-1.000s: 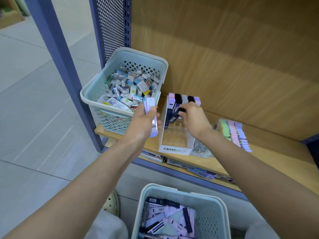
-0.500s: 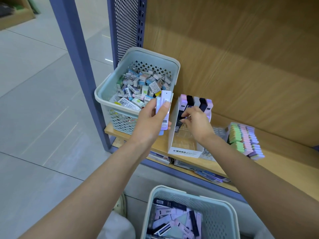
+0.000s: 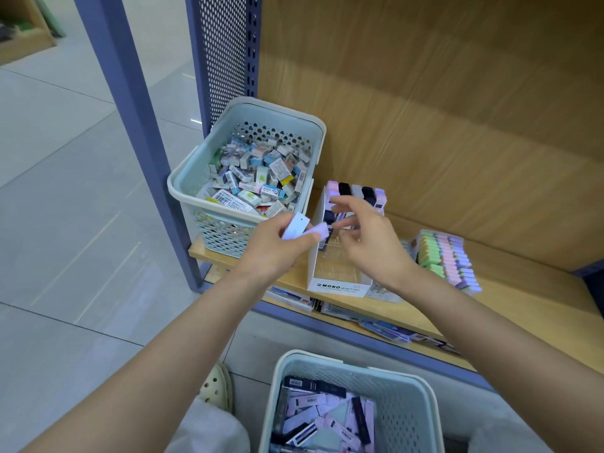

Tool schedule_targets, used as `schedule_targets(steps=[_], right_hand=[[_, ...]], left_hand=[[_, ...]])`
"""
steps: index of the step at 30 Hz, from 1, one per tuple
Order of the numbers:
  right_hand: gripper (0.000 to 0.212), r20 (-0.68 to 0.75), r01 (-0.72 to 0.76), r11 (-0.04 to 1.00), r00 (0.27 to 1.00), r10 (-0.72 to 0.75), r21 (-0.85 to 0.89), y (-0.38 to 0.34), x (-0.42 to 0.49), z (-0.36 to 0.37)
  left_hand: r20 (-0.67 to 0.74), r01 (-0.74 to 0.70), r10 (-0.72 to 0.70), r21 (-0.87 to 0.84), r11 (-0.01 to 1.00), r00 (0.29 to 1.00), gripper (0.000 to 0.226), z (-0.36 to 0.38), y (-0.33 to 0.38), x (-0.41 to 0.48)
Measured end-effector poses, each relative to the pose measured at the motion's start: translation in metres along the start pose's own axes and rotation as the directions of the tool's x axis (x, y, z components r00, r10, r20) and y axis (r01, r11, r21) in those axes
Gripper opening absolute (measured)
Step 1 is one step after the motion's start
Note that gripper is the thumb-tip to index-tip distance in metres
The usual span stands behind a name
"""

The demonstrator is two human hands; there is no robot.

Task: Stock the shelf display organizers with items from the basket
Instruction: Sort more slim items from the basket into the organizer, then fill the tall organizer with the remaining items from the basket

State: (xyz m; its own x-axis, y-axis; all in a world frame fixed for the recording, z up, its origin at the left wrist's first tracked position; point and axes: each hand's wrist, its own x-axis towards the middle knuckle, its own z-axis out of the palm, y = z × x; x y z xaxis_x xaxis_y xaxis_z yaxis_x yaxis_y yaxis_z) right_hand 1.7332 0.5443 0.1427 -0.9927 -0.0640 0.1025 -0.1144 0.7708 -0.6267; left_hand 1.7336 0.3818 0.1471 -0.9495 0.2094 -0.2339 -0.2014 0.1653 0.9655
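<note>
Wooden shelf (image 3: pixel 523 299) with a wood back panel carries the white display organizer (image 3: pixel 340 285), which stands near the front edge. A row of pink, black, grey and lilac packs (image 3: pixel 356 191) stands upright at its back, and the front part shows clear dividers. The left hand (image 3: pixel 274 246) is just left of the organizer and its fingers and thumb pinch a lilac pack (image 3: pixel 302 228). The right hand (image 3: pixel 369 243) hovers over the organizer with loose, spread fingers and holds nothing. The lower basket (image 3: pixel 425 397), at the bottom of the view, contains more flat packs in lilac, black and white. Left of the organizer, a second basket (image 3: pixel 178 191) full of small boxes stands on the shelf. Right of it lies a pastel stack (image 3: pixel 444 256) in green, pink and lilac.
</note>
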Motion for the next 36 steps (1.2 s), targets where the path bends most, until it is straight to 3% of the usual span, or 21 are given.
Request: schedule_targets(steps=[3, 7, 11, 14, 23, 26, 31, 36], right_hand=[[0.036, 0.107, 0.036, 0.997, 0.993, -0.042, 0.063, -0.018, -0.021, -0.013], [0.018, 0.156, 0.075, 0.997, 0.985, -0.069, -0.032, -0.013, -0.036, -0.023], [0.004, -0.062, 0.085, 0.996, 0.994, -0.086, -0.012, -0.007, -0.048, -0.029], [0.003, -0.192, 0.084, 0.996, 0.978, -0.08, 0.01, -0.008, -0.062, -0.03], [0.008, -0.15, 0.069, 0.995, 0.987, -0.058, 0.07, -0.015, -0.097, -0.022], [0.01, -0.052, 0.02, 0.988, 0.999, -0.012, 0.156, -0.013, -0.104, -0.024], [0.05, -0.065, 0.049, 0.973, 0.997, -0.036, 0.224, -0.012, -0.106, -0.04], [0.052, -0.045, 0.059, 0.976, 0.998, -0.05, 0.208, -0.007, -0.096, -0.055]], left_hand=[[0.028, -0.026, 0.025, 0.045, 0.999, 0.999, 0.011, 0.004, 0.001, -0.003], [0.066, -0.053, 0.05, 0.039, 0.998, 0.997, 0.019, 0.009, 0.009, -0.012], [0.005, 0.013, -0.013, 0.009, 1.0, 1.0, 0.022, 0.018, 0.018, -0.017], [-0.001, 0.071, -0.071, -0.122, 0.99, 0.997, 0.017, 0.025, 0.022, -0.02], [0.06, 0.03, -0.017, -0.234, 0.972, 0.998, 0.013, 0.043, 0.023, -0.037], [0.076, -0.081, 0.091, -0.13, 0.988, 0.993, 0.01, 0.043, 0.02, -0.04], [0.216, -0.252, 0.211, 0.182, 0.951, 0.953, 0.009, 0.048, 0.016, -0.039], [0.251, -0.254, 0.197, 0.218, 0.942, 0.948, 0.009, 0.048, 0.015, -0.029]])
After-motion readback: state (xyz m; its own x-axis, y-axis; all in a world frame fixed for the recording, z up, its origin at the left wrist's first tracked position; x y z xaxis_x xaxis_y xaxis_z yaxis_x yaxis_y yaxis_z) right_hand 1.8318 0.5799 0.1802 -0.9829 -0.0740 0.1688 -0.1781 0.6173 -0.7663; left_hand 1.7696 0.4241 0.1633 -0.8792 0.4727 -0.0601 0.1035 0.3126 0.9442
